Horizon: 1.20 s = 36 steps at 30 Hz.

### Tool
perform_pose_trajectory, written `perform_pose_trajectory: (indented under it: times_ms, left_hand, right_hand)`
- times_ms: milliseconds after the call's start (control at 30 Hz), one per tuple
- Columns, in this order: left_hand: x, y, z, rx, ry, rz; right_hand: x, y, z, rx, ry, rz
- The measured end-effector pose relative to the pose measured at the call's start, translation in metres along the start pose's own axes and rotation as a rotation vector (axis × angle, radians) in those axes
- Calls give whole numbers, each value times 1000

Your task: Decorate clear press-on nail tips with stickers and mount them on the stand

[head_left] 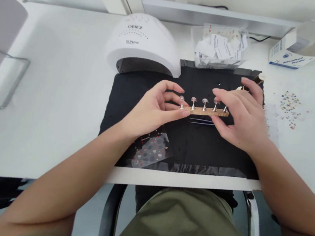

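Note:
A nail tip stand [198,111], a wooden bar with several small silver posts, spans the gap between my hands above a black mat. Clear-looking nail tips cap the posts. My left hand [159,105] grips the bar's left end, thumb along the front edge and fingers behind. At the right end, my right hand [241,113] holds the bar, its thumb low at the front and its index finger over the posts; it partly hides the last ones. Thin tweezers [201,121] lie on the mat just below the bar. Near my left wrist is a clear sticker sheet [152,150].
A white nail lamp [146,42] stands at the back left of the black mat [199,150]. Behind the mat is a clear bin [220,49] of alcohol pad packets. An open alcohol pad box [295,47] stands back right, with scattered small decorations [289,105] in front.

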<state>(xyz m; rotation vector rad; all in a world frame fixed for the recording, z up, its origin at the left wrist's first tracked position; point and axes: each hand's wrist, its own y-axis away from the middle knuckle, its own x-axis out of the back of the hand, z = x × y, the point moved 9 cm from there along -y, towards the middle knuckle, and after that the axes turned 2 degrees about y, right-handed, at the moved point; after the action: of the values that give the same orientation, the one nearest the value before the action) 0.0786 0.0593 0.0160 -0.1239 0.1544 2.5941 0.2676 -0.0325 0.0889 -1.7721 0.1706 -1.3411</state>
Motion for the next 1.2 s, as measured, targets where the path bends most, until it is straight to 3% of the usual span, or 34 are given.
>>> perform_pose_trajectory:
  times_ms: [200,367,633,767,1000,1200]
  left_hand:
    - [9,-3,5,-31,-152,53]
    - [16,-7,3,-58,-174,91]
    - [28,-11,-2,-67,-222,149]
    - [26,-12,2,-83,-285,119]
    - [11,-2,21,-194,-752,64]
    - [10,-2,21,-201,-803,55]
  right_hand:
    - [-25,8,9,-30,-56,-71]
    - [-31,12,14,-31,-65,-54]
    - [-36,13,17,-54,-158,-165]
    - [-35,11,18,-93,-171,-150]
    - [-32,9,11,-17,-161,-61]
    - [-33,9,13,-70,-163,-54]
